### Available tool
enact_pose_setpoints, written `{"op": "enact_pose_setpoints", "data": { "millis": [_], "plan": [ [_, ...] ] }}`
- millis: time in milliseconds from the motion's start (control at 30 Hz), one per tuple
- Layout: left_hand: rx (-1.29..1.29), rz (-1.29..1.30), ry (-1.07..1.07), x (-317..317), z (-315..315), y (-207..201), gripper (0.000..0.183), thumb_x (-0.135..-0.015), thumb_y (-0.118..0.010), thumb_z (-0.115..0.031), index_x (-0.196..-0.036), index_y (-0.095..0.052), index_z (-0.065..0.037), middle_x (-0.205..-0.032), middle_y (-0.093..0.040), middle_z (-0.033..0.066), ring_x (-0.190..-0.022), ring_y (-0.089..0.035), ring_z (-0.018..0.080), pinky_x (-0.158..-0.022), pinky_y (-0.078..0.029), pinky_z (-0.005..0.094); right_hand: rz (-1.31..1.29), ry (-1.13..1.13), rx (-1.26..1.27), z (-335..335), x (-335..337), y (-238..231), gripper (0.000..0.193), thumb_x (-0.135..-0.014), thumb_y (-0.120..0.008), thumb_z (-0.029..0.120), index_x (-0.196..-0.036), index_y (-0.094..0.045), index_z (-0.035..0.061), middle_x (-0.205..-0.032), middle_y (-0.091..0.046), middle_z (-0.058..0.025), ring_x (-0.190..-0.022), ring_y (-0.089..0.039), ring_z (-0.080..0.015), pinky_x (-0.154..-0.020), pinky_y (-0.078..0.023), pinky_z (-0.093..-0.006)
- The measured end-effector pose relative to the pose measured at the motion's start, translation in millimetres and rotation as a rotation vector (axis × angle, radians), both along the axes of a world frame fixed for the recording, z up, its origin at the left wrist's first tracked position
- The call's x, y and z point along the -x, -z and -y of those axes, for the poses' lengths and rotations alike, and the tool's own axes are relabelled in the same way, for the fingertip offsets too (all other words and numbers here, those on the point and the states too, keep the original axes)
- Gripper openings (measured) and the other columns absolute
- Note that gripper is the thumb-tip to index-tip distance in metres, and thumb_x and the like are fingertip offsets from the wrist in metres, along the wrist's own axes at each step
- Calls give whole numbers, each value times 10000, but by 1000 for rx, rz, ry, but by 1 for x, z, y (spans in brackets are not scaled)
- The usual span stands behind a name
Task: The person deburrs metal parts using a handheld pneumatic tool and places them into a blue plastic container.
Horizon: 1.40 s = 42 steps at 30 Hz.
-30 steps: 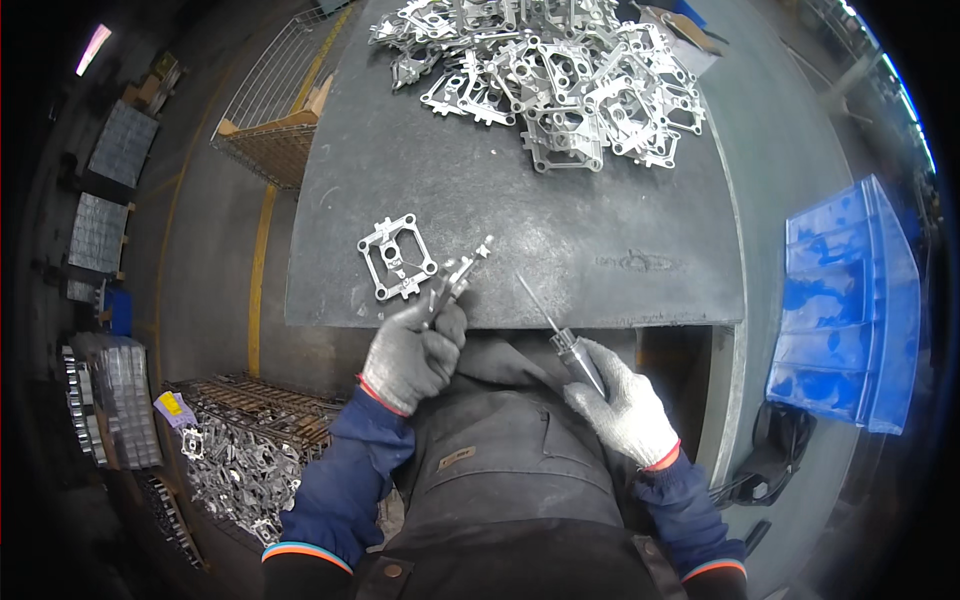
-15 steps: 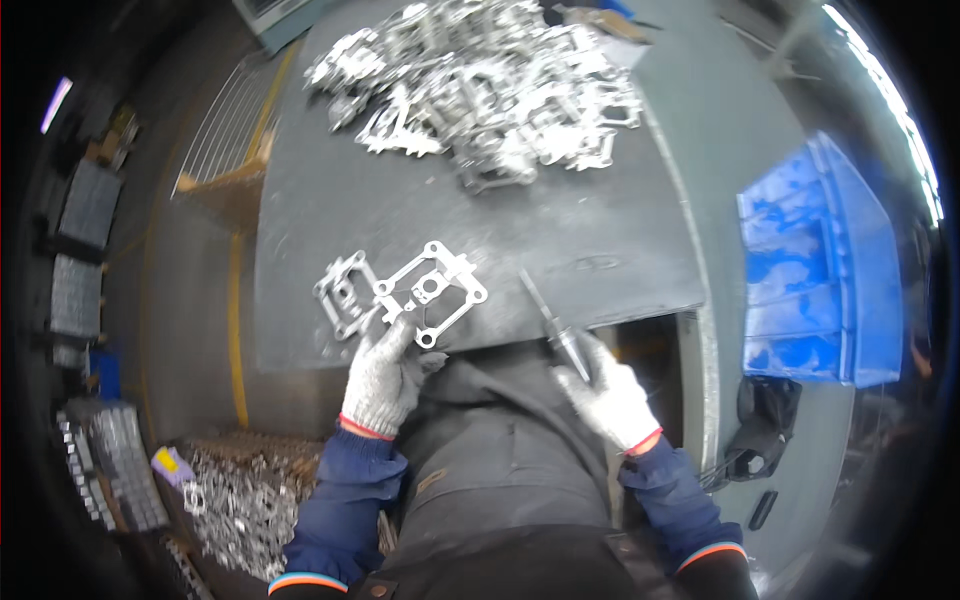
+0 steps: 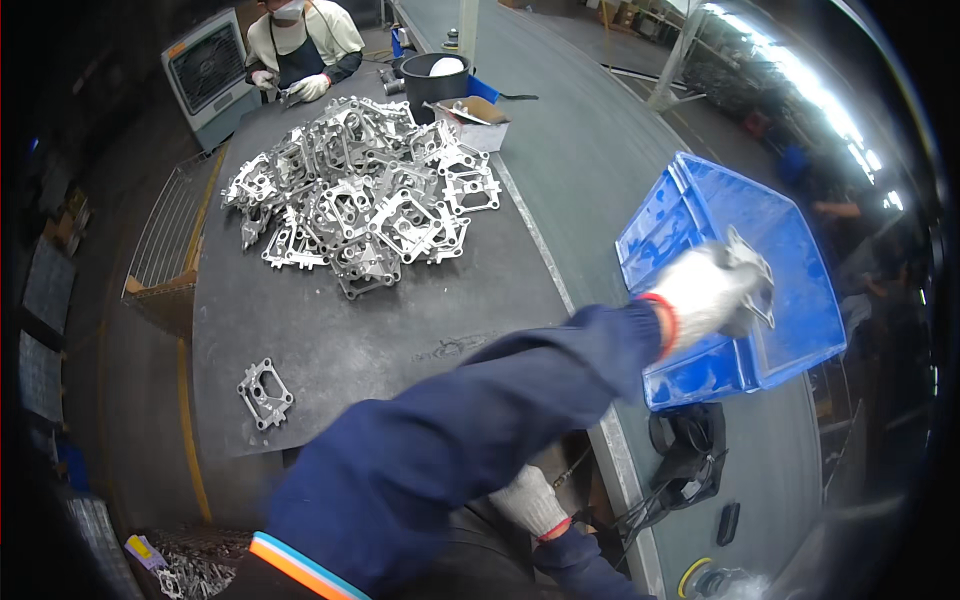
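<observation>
My left arm reaches across to the right. My gloved left hand (image 3: 695, 290), smeared by motion, grips a silver cast-metal frame (image 3: 766, 305) over the blue plastic bin (image 3: 795, 335). Below that arm, near the table's front edge, is my gloved right hand (image 3: 530, 502). Its fingers are mostly hidden by the left sleeve, and no tool shows there. Another metal frame (image 3: 265, 394) lies alone at the table's near left. A large heap of similar metal frames (image 3: 350, 200) covers the far part of the dark table (image 3: 330, 330).
Across the table a masked co-worker (image 3: 305, 45) in gloves handles a part. A black bucket (image 3: 434, 82) and a cardboard box (image 3: 476, 124) stand behind the heap. Right of the table, a green surface (image 3: 770, 455) bears the bin, a black object (image 3: 690, 455) and a round tool (image 3: 700, 580).
My left hand has carried a metal frame from the table's front to the bin. The other frame stays on the table. The slender tool in my right hand is no longer visible. The view has shifted.
</observation>
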<state>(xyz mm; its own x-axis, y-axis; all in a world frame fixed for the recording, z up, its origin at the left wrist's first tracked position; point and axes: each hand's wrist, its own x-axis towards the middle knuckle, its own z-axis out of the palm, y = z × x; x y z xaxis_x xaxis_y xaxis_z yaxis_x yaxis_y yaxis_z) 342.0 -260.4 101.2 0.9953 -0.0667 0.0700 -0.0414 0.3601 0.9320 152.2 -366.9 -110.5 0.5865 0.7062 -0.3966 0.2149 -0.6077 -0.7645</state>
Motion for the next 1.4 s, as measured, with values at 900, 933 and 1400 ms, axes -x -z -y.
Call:
{"op": "enact_pose_setpoints", "data": {
  "millis": [900, 933, 1400],
  "plan": [
    [-1570, -467, -761, 421, -315, 200, 391, -954, -780, -353, -1188, -701, -50, -976, -761, 162, -897, -742, 272, -777, -583, 415, -99, -220, 27, -62, -14, -39, 692, -1022, -583, 585, -1538, -487, 134, -1188, -733, -282, -1126, -692, -481, -950, -548, -539],
    [-1612, -456, -772, 413, -304, 193, 320, -942, -799, -340, -1102, -713, -76, -910, -764, 141, -808, -740, 285, -721, -583, 415, -91, -228, 42, -65, -14, -44, 689, -1021, -584, 583, -1536, -489, 135, -1191, -731, -283, -1123, -691, -482, -949, -548, -538],
    [-1071, -749, -912, 384, -254, 117, 318, -811, -792, -233, -1081, -778, -66, -1078, -749, 137, -990, -746, 235, -882, -582, 367, -75, -199, 116, -73, -7, -56, 709, -1028, -592, 602, -1561, -480, 147, -1227, -724, -286, -1165, -690, -475, -970, -551, -526]
  ]
}}
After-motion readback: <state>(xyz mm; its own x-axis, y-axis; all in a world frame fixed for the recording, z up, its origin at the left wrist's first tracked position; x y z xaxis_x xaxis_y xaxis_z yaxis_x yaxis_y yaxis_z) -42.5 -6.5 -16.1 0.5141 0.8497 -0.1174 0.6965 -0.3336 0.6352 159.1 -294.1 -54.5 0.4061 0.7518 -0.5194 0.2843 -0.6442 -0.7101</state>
